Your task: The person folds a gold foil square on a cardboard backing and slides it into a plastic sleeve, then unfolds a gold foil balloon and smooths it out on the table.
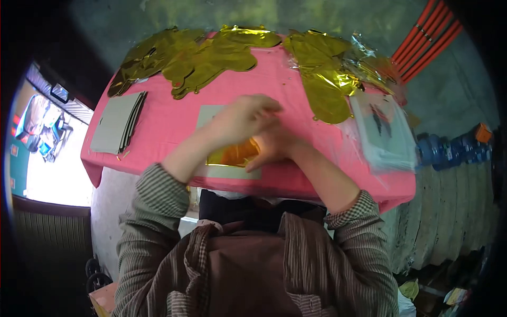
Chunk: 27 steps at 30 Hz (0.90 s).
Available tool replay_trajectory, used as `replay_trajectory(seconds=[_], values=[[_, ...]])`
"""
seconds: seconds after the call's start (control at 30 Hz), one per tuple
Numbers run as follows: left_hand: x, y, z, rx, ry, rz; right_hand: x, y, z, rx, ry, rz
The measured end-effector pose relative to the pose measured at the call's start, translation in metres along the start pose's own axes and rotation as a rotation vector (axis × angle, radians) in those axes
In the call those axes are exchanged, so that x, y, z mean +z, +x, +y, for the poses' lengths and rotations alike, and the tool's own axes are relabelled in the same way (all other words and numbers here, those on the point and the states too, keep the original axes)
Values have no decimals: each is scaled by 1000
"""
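Note:
A flat piece of shiny gold foil point(232, 154) lies on a grey card point(209, 112) at the near middle of the table. My left hand point(244, 119) is over the card, its fingers bent toward the right and smeared by motion; whether they hold anything is hidden. My right hand point(275, 142) is just below and beside it, partly covered by the left. Its thumb stretches out apart from the fingers, down by the foil's right edge. Both hands meet or overlap above the foil.
Gold foil balloons point(211, 58) lie flat along the table's far side, more point(327, 79) to the right. A stack of grey cards point(119, 124) sits left, clear plastic bags point(385, 132) right, all on a pink cloth point(169, 100). Blue bottles point(449, 152) stand beyond the right edge.

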<state>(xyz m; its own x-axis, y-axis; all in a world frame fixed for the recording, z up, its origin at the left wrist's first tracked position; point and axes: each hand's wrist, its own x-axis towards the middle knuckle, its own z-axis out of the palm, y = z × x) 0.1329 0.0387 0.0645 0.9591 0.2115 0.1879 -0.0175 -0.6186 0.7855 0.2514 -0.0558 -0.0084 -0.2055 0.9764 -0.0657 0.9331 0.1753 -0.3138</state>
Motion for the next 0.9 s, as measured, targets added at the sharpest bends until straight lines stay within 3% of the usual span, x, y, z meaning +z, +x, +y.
replay_trajectory(seconds=[0.1,0.17,0.2,0.3,0.4,0.47,0.5,0.7,0.73,0.77,0.8,0.83,0.87,0.9], values=[[67,56,0,504,211,15,26,-2,23,-141,135,85],[102,89,17,672,361,18,44,5,29,-178,-346,367],[111,104,30,714,489,-20,37,3,20,-156,-397,371],[153,147,27,754,579,-39,41,3,22,-163,-341,441],[174,164,28,774,666,74,57,10,25,-160,-299,587],[173,168,30,765,798,-135,64,14,25,-151,-249,663],[172,168,29,775,795,-139,64,14,25,-141,-252,666],[162,167,25,850,550,64,62,15,30,-206,-361,643],[159,166,28,725,402,78,53,11,26,-212,-358,644],[156,166,30,598,255,93,44,5,23,-205,-308,580],[149,164,31,592,258,96,35,2,18,-198,-260,514],[137,163,32,552,202,154,32,8,18,-126,-339,280],[124,162,33,510,148,212,32,13,21,-135,-334,280],[106,160,32,515,118,239,35,16,27,-213,-16,186]])
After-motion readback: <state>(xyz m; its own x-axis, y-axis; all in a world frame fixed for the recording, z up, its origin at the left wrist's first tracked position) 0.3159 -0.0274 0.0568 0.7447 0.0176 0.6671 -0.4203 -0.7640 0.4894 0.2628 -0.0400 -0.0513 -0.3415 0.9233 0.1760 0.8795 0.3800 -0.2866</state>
